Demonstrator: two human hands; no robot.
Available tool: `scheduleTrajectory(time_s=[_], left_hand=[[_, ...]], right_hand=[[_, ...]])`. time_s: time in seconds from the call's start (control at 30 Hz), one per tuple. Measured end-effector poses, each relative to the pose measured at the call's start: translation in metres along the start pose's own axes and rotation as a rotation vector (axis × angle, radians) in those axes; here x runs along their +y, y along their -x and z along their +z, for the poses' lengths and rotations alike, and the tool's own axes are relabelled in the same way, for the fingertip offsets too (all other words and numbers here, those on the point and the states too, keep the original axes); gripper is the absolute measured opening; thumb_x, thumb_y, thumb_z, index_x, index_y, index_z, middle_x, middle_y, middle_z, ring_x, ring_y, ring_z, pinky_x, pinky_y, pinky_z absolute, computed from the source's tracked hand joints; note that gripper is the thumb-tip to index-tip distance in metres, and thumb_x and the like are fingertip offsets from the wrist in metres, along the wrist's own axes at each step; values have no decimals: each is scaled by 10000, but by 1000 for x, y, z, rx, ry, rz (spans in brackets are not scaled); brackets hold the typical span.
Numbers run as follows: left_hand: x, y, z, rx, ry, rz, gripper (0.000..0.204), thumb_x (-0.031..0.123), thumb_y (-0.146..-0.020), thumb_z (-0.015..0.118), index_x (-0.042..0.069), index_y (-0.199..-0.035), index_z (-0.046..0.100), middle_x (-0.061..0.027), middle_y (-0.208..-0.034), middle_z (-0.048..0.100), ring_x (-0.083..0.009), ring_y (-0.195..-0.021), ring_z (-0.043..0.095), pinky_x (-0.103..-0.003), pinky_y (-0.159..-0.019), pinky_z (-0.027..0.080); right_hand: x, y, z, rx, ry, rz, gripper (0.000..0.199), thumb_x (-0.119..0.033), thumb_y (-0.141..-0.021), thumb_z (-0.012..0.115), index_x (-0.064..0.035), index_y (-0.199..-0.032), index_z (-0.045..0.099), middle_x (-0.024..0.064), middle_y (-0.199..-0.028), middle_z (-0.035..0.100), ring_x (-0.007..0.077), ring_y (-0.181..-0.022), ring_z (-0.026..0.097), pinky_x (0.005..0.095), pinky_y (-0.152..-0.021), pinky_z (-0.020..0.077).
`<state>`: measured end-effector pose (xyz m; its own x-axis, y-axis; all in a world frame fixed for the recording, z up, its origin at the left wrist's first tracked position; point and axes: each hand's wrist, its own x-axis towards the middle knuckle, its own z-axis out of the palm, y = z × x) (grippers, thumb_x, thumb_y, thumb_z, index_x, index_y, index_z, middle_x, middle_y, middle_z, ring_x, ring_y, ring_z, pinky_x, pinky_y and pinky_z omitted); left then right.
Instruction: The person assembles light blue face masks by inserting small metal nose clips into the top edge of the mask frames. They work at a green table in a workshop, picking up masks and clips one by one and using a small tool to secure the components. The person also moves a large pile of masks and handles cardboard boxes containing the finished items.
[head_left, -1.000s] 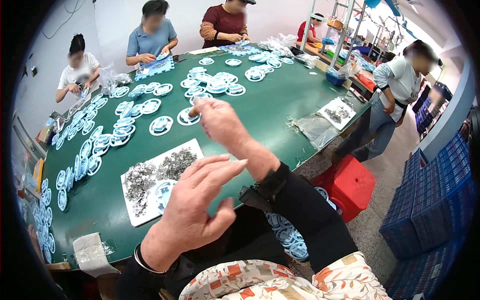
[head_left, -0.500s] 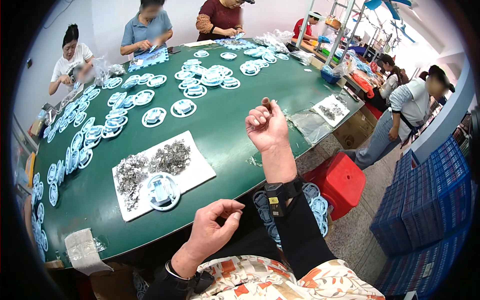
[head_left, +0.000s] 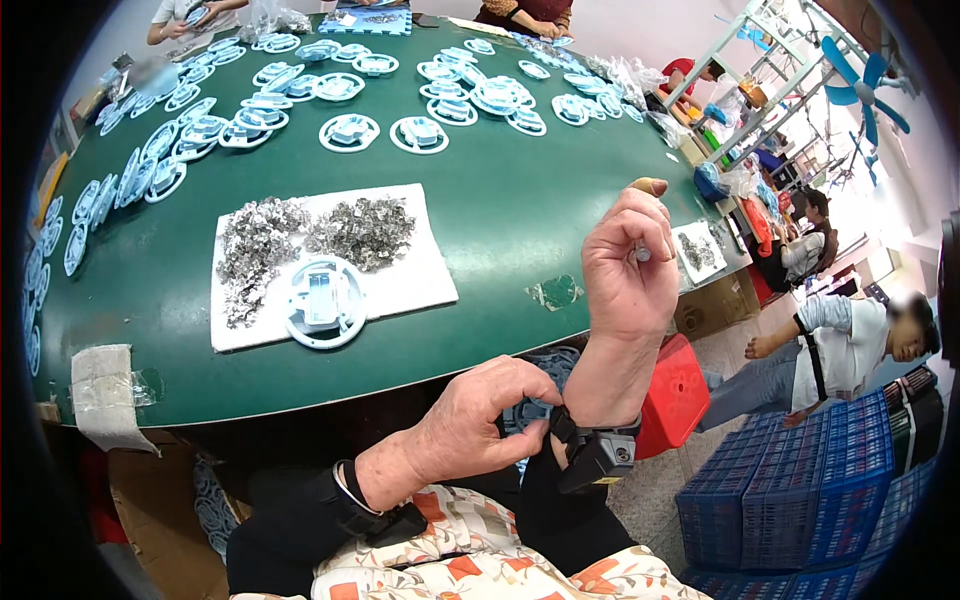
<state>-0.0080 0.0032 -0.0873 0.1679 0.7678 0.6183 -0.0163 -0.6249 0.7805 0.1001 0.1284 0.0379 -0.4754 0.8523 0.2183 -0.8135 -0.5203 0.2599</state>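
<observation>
Green table (head_left: 500, 220), rounded near edge, tape patch (head_left: 103, 385) on the left rim and a smaller one (head_left: 553, 292) right of centre. White sheet (head_left: 330, 262) near the front carries two heaps of small metal parts (head_left: 310, 235) plus one white ring part (head_left: 325, 301); many more white rings (head_left: 345, 132) spread over the far half and left edge, and a second small sheet with parts (head_left: 698, 251) sits at the right rim

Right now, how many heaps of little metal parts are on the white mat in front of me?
2. The left heap covers the white mat's left side, the right heap its upper middle. A few parts may hide under the round white part.
</observation>
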Motion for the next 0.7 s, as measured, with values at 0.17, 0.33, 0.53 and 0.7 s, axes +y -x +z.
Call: scheduleTrajectory(time_s=[0.17, 0.33, 0.53, 0.7], left_hand=[[-2, -5, -9, -43, -51, 30, 333, 25, -700, 752, 72, -1006, 629, -88, -1002, 675, -271, -964, 655, -377, -851, 534], [-2, -2, -15, -103, -78, -23, 317, 44, -675, 761, 66, -951, 607, -79, -947, 656, -273, -897, 643, -372, -803, 532], [-5, 12, -13, -59, 2, -140, 304, 50, -700, 762, 57, -963, 610, -68, -934, 652, -252, -871, 645, -354, -792, 532], [-5, 7, -16, -105, 24, -144, 317, 61, -714, 765, 52, -994, 617, -69, -937, 650, -226, -863, 652, -340, -791, 539]], right_hand=[[-1, -7, -14, 16, 0, 33, 139, -4, -976, 466, 11, -1058, 578, -8, -664, 453, 99, -545, 483, 248, -452, 431], [1, -11, -18, 46, 12, 35, 234, -119, -1077, 389, 9, -1017, 575, -19, -615, 424, 94, -503, 443, 248, -468, 405], [-5, -18, -27, 48, 28, 35, 225, -111, -1075, 390, 8, -1021, 574, -16, -614, 424, 95, -497, 439, 246, -465, 406], [0, -15, -25, 44, 13, 49, 225, -108, -1071, 389, 13, -1018, 571, -13, -613, 424, 95, -497, 440, 247, -465, 404]])
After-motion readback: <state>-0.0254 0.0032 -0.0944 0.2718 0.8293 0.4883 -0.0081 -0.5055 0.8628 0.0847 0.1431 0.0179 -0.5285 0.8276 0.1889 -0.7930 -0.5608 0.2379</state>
